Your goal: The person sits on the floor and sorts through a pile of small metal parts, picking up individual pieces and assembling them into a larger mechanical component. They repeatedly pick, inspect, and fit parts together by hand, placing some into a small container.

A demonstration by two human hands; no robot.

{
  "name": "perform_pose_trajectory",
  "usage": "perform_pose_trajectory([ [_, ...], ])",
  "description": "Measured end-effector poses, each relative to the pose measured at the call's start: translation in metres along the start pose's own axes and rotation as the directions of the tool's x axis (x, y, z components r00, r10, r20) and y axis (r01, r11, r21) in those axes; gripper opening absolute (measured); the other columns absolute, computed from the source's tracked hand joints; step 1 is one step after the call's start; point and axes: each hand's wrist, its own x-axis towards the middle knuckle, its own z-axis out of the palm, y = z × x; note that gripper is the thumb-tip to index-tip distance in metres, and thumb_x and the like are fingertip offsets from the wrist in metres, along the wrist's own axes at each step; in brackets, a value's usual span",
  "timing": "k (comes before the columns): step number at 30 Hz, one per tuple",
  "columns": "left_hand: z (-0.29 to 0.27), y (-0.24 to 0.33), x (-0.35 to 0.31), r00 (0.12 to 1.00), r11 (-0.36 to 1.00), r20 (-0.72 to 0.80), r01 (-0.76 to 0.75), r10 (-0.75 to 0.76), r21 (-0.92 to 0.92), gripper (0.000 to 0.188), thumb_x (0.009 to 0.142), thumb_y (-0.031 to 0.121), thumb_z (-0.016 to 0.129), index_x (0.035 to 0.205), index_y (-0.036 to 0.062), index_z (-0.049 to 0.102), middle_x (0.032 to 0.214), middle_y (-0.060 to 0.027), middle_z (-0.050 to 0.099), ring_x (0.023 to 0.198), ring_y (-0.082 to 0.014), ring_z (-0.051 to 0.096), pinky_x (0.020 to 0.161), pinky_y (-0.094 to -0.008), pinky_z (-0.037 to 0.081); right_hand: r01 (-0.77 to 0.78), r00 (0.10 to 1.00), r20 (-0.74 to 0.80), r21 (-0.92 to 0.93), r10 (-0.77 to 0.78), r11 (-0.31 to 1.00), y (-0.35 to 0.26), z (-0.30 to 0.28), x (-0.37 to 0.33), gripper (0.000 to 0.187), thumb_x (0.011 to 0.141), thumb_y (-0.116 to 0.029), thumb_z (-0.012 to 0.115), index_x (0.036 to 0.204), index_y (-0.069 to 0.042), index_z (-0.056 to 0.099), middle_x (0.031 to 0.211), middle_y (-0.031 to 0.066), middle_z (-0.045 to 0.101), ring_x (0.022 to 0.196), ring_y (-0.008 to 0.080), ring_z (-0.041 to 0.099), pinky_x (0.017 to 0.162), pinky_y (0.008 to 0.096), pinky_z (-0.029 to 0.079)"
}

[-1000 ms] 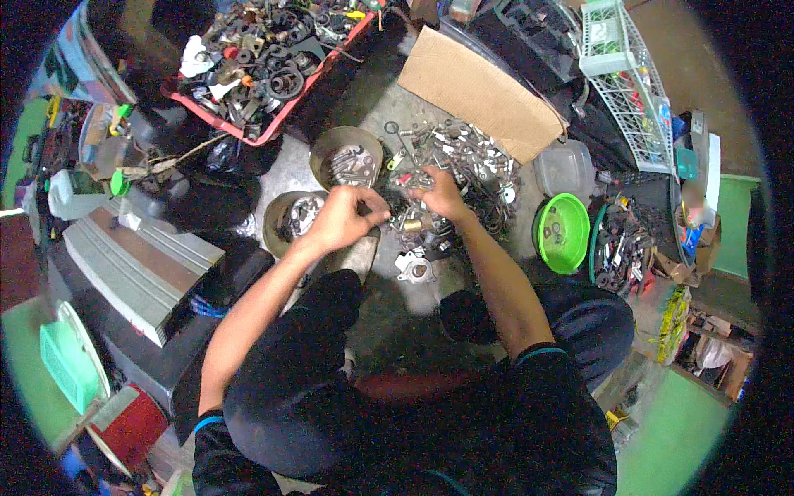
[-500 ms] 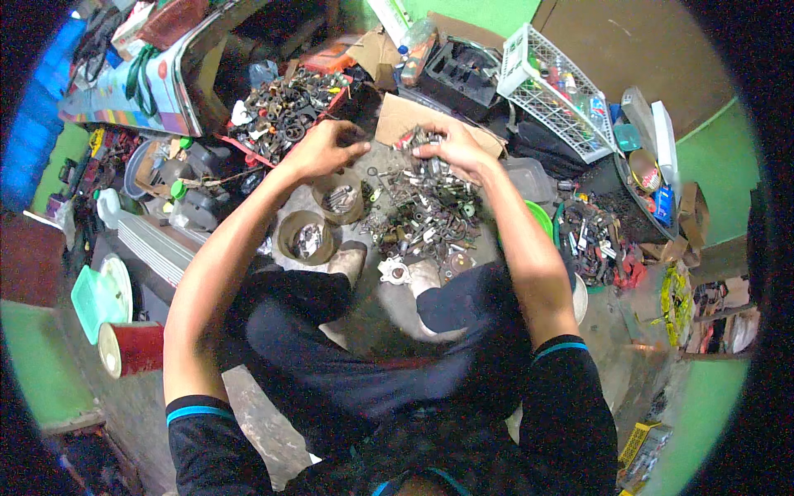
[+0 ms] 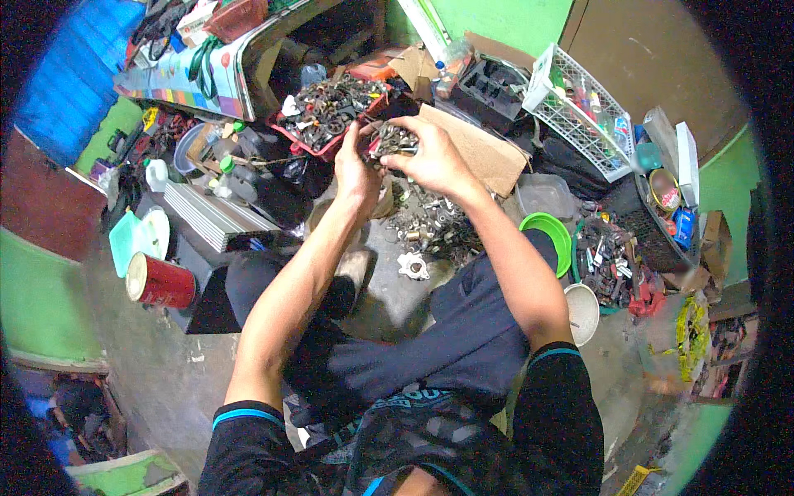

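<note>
My left hand [image 3: 356,175] and my right hand [image 3: 432,157] are close together, cupped around a clump of small metal parts [image 3: 392,141]. The right thumb and fingers curl about the clump, while the left palm and thumb close in on its left side. Beyond the hands sits a red crate [image 3: 308,145] full of small dark parts. Below them a pile of loose metal parts [image 3: 438,221] lies on the floor, partly covered by my right forearm. A flat silvery metal part with several lobes [image 3: 413,265] lies at the pile's near edge. My left forearm mostly hides the round tubs.
A cardboard sheet [image 3: 480,153] lies right of my hands. Farther right are a clear plastic box [image 3: 543,195], a white crate [image 3: 571,116], a green basin [image 3: 563,245] and a basket of parts [image 3: 608,258]. At left stand a red can [image 3: 161,280] and a ribbed metal piece [image 3: 217,217].
My right hand has lifted a handful of metal parts off the pile and moved left. The left hand has come in to meet it near the red crate. The view has shifted.
</note>
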Motion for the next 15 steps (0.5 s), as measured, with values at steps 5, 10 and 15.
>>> perform_pose_trajectory([
  [5,0.005,0.005,-0.029,0.990,0.972,-0.142,-0.050,0.018,-0.231,0.038,0.097,0.036,0.044,0.119,0.0069,0.053,0.114,-0.0086,0.059,0.104,-0.0224,0.056,0.092,-0.0385,0.047,0.045,0.996,-0.073,-0.184,-0.060,0.982,-0.018,0.033,-0.006,0.050,0.068,-0.011,0.072,0.114,-0.001,0.057,0.106,0.0209,0.056,0.102,0.0375,0.056,0.092,0.0437,0.046],
  [10,-0.034,0.004,-0.020,0.985,0.923,-0.130,0.059,-0.116,-0.379,0.040,0.095,0.041,0.048,0.116,0.0077,0.056,0.110,-0.0083,0.063,0.100,-0.0229,0.061,0.089,-0.0399,0.050,0.107,0.992,0.084,-0.133,-0.097,0.985,-0.036,0.053,0.004,0.055,0.067,-0.015,0.075,0.116,-0.001,0.056,0.110,0.0202,0.056,0.105,0.0374,0.056,0.093,0.0424,0.045],
  [15,-0.076,0.013,-0.011,0.961,0.871,-0.241,0.003,-0.139,-0.491,0.036,0.093,0.037,0.044,0.105,0.0074,0.059,0.097,-0.0100,0.067,0.085,-0.0252,0.065,0.079,-0.0429,0.054,0.061,0.952,0.284,0.180,-0.112,0.982,-0.018,0.069,0.022,0.056,0.076,-0.024,0.078,0.124,-0.004,0.055,0.118,0.0099,0.057,0.102,0.0163,0.058,0.077,0.0284,0.053],
])
